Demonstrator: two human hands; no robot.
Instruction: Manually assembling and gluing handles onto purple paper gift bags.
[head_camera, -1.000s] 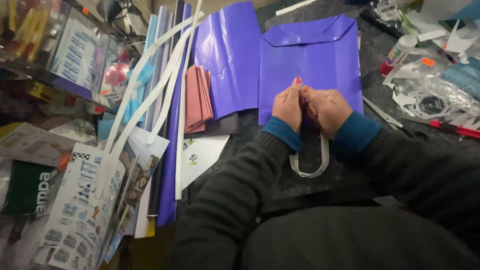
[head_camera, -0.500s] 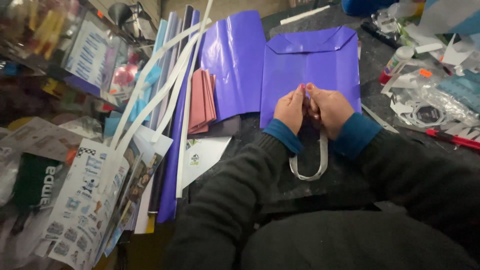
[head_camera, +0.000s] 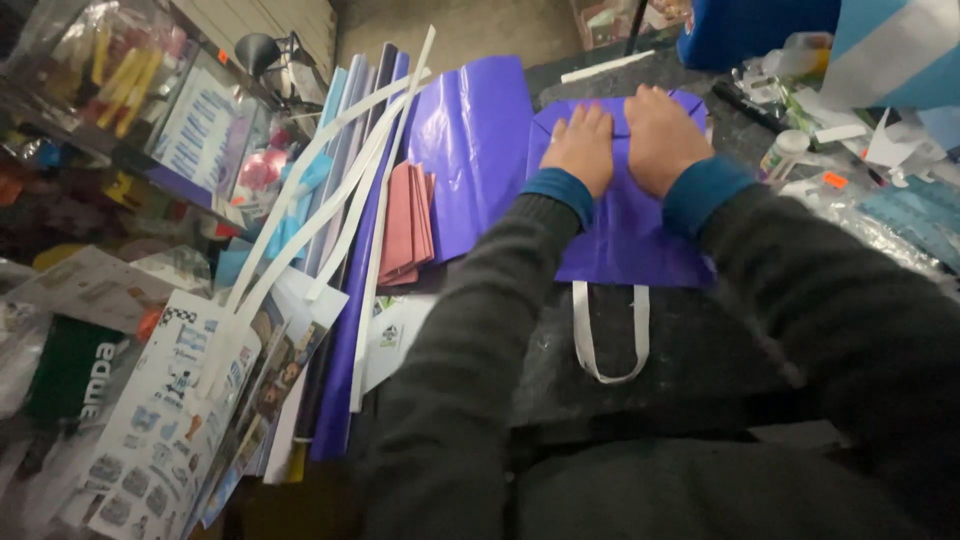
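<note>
A flat purple paper bag (head_camera: 620, 240) lies on the dark work table (head_camera: 700, 350), its white ribbon handle (head_camera: 610, 340) looping toward me. My left hand (head_camera: 582, 148) and my right hand (head_camera: 658, 138) press side by side, palms down, on the far end of the bag. Both hands lie flat with fingers together and hold nothing. Dark sleeves with blue cuffs cover my arms.
A glossy purple sheet (head_camera: 475, 150) lies left of the bag. Beside it are pink folded papers (head_camera: 405, 225), long white strips (head_camera: 340, 200) and rolled sheets. Printed bags and packets crowd the left. A small bottle (head_camera: 782, 152), tags and plastic wrap clutter the right.
Both hands have moved from the bag's near edge by the handle to its far end, and now press flat there. The view has tilted closer.
</note>
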